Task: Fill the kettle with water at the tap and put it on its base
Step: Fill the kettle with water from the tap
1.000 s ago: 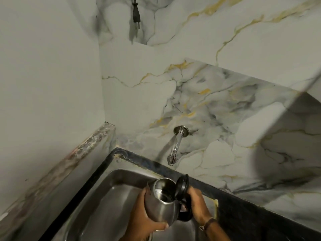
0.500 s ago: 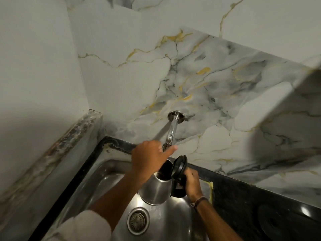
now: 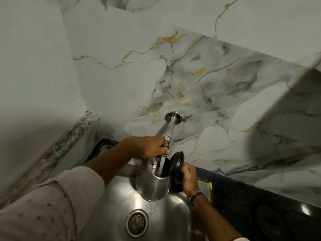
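Note:
A steel kettle (image 3: 152,186) hangs over the sink with its black lid (image 3: 177,160) flipped up. My right hand (image 3: 188,179) grips its black handle on the right side. A chrome tap (image 3: 169,131) juts from the marble wall, and my left hand (image 3: 149,146) is closed on its front end. A white stream of water (image 3: 161,165) falls from the tap into the kettle's open mouth. The round black kettle base (image 3: 276,223) lies on the dark counter at the lower right.
The steel sink (image 3: 173,216) has a round drain (image 3: 137,222) below the kettle. A black counter (image 3: 243,193) runs along the right under the marble wall. A marble ledge (image 3: 69,146) and a plain wall close off the left side.
My left hand left the kettle's body, reached up and closed on the tap. Water now runs into the kettle, which my right hand holds under the spout.

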